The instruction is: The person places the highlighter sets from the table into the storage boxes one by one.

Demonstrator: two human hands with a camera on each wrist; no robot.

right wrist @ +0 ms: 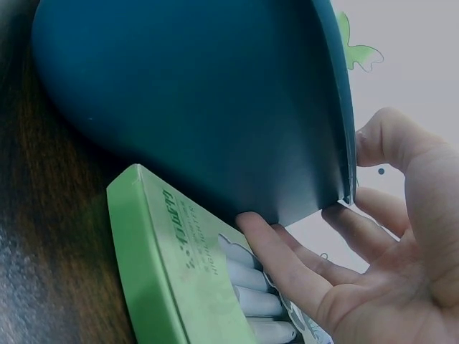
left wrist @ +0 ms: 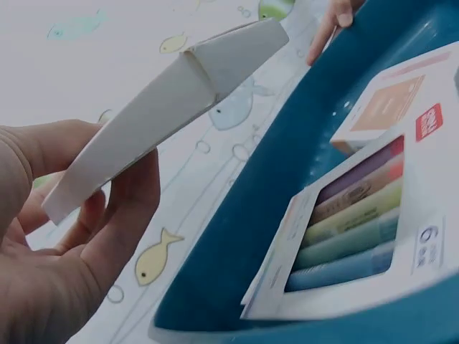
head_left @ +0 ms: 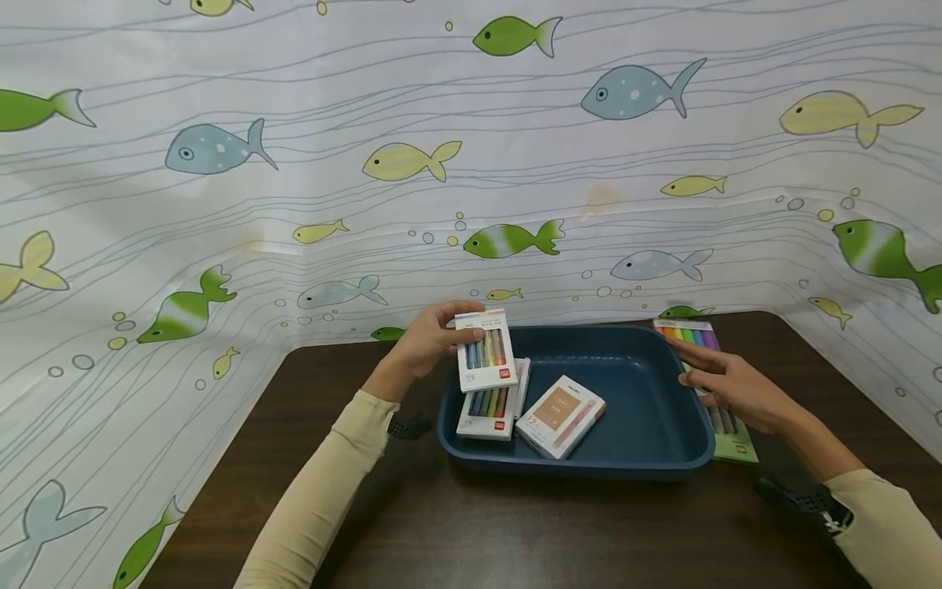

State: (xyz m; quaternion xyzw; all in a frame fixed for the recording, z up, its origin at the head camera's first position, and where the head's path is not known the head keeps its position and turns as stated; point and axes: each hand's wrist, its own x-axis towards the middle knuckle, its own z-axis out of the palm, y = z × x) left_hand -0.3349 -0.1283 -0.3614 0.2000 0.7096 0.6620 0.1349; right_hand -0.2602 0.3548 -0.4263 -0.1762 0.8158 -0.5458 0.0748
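My left hand (head_left: 423,348) holds a thin white box of coloured pens (head_left: 486,372), with a clear window, above the left end of a blue tray (head_left: 640,409). In the left wrist view, the thumb and fingers grip one end of that box, seen edge-on. Beneath it in the tray lies another windowed pen box (left wrist: 351,208), partly over a further white box (head_left: 524,380). My right hand (head_left: 736,388) grips the tray's right rim, its thumb at the edge and its fingers along the outer wall (right wrist: 215,107).
Inside the tray, right of the pen boxes, lies a white box with a tan panel (head_left: 552,413). A green highlighter box (right wrist: 165,258) lies on the dark wooden table (head_left: 515,532), against the tray's right outer side. Fish-patterned sheeting (head_left: 412,82) stands behind the table.
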